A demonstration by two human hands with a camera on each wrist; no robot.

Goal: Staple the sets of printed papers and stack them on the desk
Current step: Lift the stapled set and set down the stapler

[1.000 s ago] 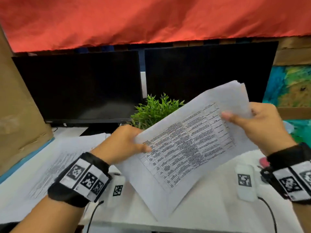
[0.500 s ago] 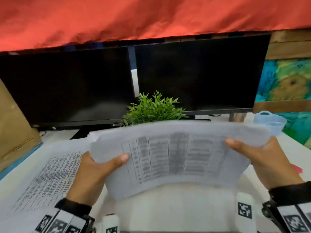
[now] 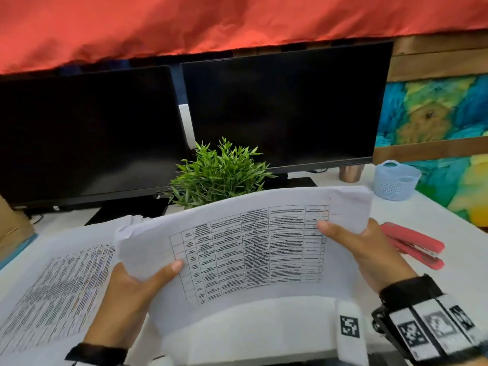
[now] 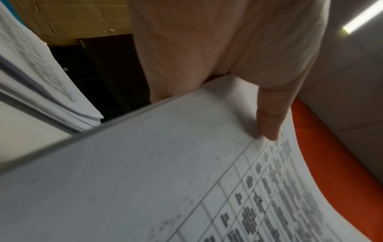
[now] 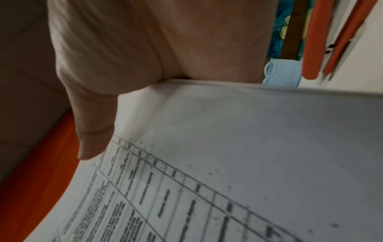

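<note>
I hold a set of printed papers with a table on it, level above the desk, bowed in the middle. My left hand grips its left edge with the thumb on top. My right hand grips the right edge, thumb on the print. A red stapler lies on the desk just right of my right hand; it also shows in the right wrist view. A stack of printed papers lies on the desk to the left.
Two dark monitors stand behind, with a small green plant between them. A light blue mesh basket and a copper cup sit at the back right. White tagged devices lie near the front edge. Cardboard stands at the left.
The set has swung from a steep tilt, right end high, down to level in front of me. Both hands kept their grip. My head view shifted, bringing the stapler into sight.
</note>
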